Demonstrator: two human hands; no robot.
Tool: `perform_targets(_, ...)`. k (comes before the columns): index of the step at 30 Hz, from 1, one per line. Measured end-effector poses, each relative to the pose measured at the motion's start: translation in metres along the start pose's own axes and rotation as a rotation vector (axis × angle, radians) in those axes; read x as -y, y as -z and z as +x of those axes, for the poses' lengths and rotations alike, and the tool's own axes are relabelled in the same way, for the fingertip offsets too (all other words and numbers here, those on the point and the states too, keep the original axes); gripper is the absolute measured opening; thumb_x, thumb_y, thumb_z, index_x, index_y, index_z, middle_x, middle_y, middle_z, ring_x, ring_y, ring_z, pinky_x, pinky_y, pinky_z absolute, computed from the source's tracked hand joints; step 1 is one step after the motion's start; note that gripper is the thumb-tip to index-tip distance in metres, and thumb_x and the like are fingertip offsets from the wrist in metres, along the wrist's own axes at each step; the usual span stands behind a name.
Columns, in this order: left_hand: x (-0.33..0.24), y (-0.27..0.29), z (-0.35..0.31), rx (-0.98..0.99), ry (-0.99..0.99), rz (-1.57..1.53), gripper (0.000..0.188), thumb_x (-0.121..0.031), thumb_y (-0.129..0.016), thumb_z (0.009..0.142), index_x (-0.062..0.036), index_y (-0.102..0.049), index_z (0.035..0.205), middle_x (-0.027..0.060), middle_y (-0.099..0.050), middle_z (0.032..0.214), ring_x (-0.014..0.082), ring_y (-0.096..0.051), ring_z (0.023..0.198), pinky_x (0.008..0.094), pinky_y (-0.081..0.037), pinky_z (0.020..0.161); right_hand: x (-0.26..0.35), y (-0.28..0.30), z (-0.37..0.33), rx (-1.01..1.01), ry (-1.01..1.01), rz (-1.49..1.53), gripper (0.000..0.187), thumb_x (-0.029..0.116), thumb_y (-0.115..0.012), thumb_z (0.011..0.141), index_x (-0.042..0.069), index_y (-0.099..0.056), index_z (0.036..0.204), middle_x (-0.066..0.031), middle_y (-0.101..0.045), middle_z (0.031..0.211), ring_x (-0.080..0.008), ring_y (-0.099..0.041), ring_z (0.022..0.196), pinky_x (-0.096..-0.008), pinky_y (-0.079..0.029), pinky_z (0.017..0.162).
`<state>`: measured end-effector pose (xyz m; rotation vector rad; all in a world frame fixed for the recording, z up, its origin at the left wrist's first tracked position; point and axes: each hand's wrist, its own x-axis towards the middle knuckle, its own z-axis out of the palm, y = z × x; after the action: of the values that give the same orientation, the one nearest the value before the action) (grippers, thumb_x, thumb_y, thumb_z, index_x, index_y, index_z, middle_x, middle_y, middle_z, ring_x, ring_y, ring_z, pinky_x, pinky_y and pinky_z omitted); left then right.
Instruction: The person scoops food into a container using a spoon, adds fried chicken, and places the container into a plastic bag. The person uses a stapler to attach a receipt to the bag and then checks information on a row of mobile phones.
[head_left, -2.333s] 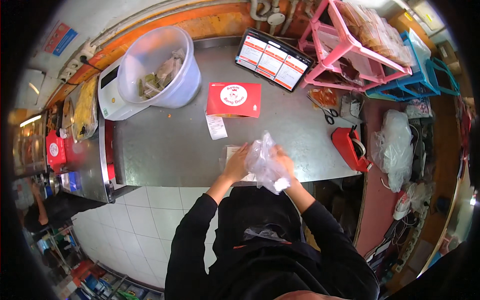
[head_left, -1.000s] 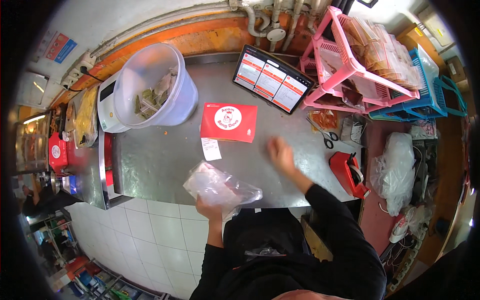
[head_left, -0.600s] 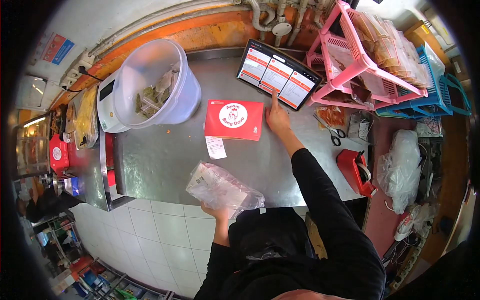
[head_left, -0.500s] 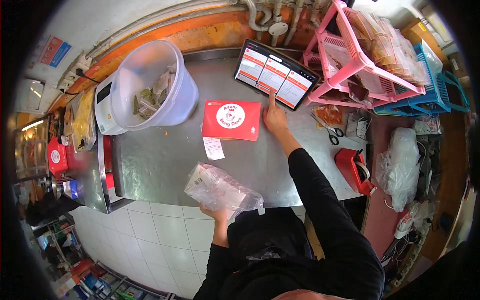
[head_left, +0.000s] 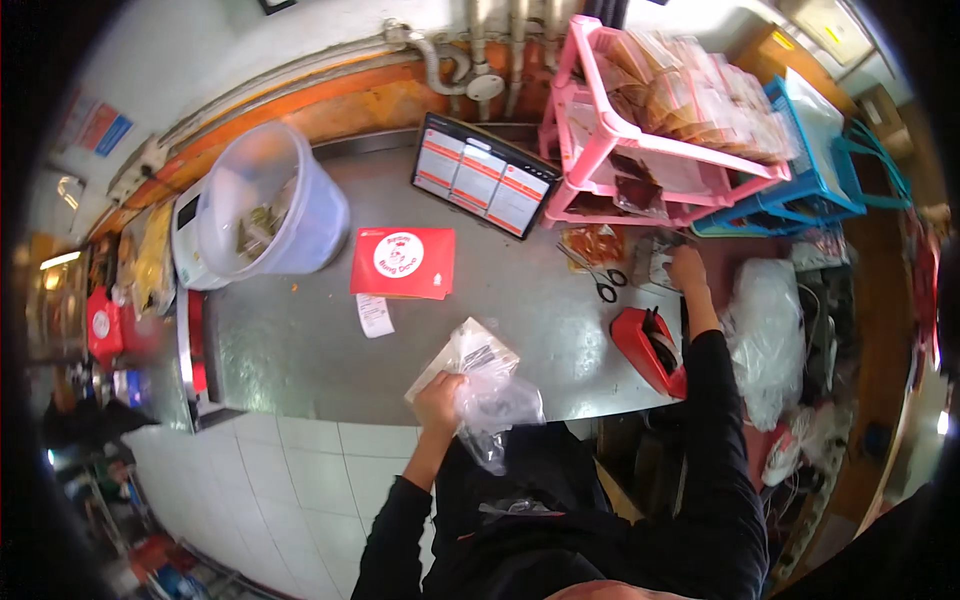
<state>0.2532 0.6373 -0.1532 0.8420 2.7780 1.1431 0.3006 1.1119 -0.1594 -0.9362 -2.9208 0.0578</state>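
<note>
My left hand (head_left: pixel 438 402) is closed around a whitish flat packet (head_left: pixel 482 350) and a crumpled clear plastic bag (head_left: pixel 505 405), held over the table's front edge. At the right, my right hand (head_left: pixel 686 268) reaches down to a small clear and white container (head_left: pixel 656 264); its fingertips are hidden. Just left of it lie a bag of red-orange sauce (head_left: pixel 594 246) and scissors (head_left: pixel 606 287) with black handles. Nearer me stands a red tape dispenser (head_left: pixel 645 350).
A red box (head_left: pixel 403 262) rests on a paper receipt (head_left: pixel 376 316) on the metal table (head_left: pixel 290 350). Behind are a lit tablet (head_left: pixel 483 175), a large translucent tub (head_left: pixel 320 215) beside a white scale (head_left: pixel 187 240), a pink rack (head_left: pixel 665 143) of sachets and a blue basket (head_left: pixel 815 190).
My right hand has left the tablet screen and moved right to the small container. My left hand has turned the packet and bag and shifted them slightly right. The whole view has shifted.
</note>
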Motion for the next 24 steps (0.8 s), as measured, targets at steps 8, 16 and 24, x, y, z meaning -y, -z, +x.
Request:
perform_targets(8,0.003,-0.042,-0.024,-0.451,0.124,-0.121,0.010,-0.009,-0.055,0.061,-0.0008,-0.051,0.066,0.0064,-0.047,0.061,0.0190,-0.048,0.057,0.0273,-0.037,0.049,0.007,-0.011,0.003,0.021,0.010,0.348,0.013,0.013,-0.061,0.067,0.004,-0.062,0.076,-0.0173,-0.058,0.067,-0.0243,-0.057,0.053,-0.0320,-0.046,0.052)
perform_targets(16,0.097,-0.059,-0.074,-0.068,0.512,-0.817,0.013,-0.015,-0.058,0.067,-0.0035,-0.052,0.071,0.0070,-0.049,0.062,0.0207,-0.051,0.059,0.0314,-0.041,0.054,0.179,0.085,-0.115,0.743,0.071,1.173,0.011,0.006,-0.061,0.069,0.001,-0.059,0.078,-0.0061,-0.060,0.068,-0.0096,-0.056,0.060,-0.0221,-0.045,0.053)
perform_targets(24,0.047,0.001,-0.018,0.345,0.155,-0.253,0.029,-0.027,-0.042,0.082,-0.0018,-0.054,0.077,0.0121,-0.053,0.065,0.0229,-0.053,0.061,0.0369,-0.041,0.061,0.272,0.014,-0.204,0.875,-0.226,1.528,0.015,0.011,-0.065,0.071,-0.001,-0.058,0.076,-0.0077,-0.060,0.068,-0.0115,-0.058,0.057,-0.0206,-0.046,0.046)
